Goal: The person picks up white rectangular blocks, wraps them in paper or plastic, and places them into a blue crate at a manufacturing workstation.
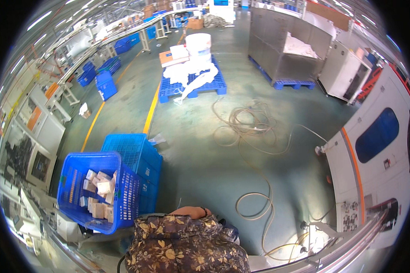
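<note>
A bare forearm [190,212], apparently my left, lies bent across the front of my floral-patterned garment [182,245]. A dark beaded bracelet [206,211] circles its wrist. Past the bracelet only a sliver of my left hand shows, its fingers hidden. My right hand is out of sight. Nearest on the left is a blue plastic basket [129,198] holding several small whitish boxes [105,187], jumbled together. It overlaps a lighter blue crate [149,175] standing behind it.
Loose hose coils [253,120] lie across the green floor, with another loop [254,194] nearer me. Ahead, a blue pallet [218,84] carries a white drum [198,45] and white sheeting. A metal-walled bin [271,45] stands at back right. A white machine [373,150] flanks the right.
</note>
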Available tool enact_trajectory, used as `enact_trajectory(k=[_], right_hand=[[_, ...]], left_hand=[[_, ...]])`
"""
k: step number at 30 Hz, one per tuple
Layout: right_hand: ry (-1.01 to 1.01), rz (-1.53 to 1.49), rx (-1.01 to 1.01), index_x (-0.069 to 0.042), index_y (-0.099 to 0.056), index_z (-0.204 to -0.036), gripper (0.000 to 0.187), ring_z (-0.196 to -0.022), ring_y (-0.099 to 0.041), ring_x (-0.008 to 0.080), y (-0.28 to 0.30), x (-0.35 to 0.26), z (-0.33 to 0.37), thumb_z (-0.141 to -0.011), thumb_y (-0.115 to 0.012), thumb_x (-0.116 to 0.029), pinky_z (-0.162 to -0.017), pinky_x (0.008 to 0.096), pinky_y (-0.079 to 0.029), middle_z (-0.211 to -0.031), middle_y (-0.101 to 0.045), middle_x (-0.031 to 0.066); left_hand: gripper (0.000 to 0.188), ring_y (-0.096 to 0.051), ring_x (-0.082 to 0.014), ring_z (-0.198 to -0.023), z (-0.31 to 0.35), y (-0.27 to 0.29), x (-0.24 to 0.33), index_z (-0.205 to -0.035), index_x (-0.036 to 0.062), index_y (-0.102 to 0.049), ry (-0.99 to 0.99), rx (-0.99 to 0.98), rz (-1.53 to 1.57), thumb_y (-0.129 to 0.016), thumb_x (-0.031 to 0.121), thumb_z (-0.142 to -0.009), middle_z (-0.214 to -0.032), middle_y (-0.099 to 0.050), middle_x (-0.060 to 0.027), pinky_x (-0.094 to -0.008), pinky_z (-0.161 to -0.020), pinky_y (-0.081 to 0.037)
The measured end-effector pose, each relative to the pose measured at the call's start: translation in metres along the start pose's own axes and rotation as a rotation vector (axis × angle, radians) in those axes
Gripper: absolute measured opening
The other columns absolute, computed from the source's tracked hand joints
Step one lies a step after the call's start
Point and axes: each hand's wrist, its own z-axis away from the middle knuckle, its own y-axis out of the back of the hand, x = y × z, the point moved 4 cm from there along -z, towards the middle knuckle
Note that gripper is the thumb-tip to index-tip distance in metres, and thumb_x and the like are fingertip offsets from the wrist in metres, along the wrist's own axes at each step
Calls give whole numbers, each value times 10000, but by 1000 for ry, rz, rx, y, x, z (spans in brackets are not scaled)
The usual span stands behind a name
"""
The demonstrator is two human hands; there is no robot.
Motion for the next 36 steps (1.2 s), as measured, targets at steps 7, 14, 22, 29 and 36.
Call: enact_trajectory(k=[7, 14, 22, 29, 36], right_hand=[[-9, -153, 41, -71, -626, -860, 235, -745, -625, 266, 47, 28, 19, -962, -557, -272, -683, 417, -514, -761, -622, 78], [17, -451, 188, -73, -620, -854, 243, -742, -623, 259, 108, 106, 68, -965, -561, -281, -680, 414, -514, -753, -617, 71], [54, -1083, 484, -75, -613, -847, 253, -739, -621, 251, 56, 344, 159, -967, -566, -292, -677, 412, -515, -745, -612, 63], [99, -1637, 604, -58, -619, -896, 141, -815, -629, 246, -7, 463, 161, -952, -584, -183, -735, 393, -528, -826, -643, 71], [173, -1647, 509, -59, -633, -902, 119, -806, -622, 236, -22, 455, 157, -942, -595, -164, -741, 384, -526, -827, -649, 68]], left_hand=[[356, -661, -326, -970, -4, 7, 11, -1079, 52, -700, -10, -36, -47, -582, 305, -858, -1080, -700, -171, -456, -836, -496], [363, -655, -308, -993, -49, 28, 33, -1092, 43, -692, -141, -108, -187, -565, 309, -880, -1098, -699, -161, -439, -856, -489], [476, -580, -364, -1100, -82, 43, 80, -1161, 12, -621, -287, -68, 130, -456, 402, -944, -1227, -613, -220, -478, -924, -418], [407, -605, -412, -985, -102, 48, 150, -1187, 50, -628, -624, -262, -379, -432, 337, -976, -1123, -648, -231, -504, -840, -441], [365, -647, -347, -844, -99, 28, 224, -1030, 63, -685, -876, -352, -556, -533, 370, -906, -927, -684, -177, -467, -738, -488]])
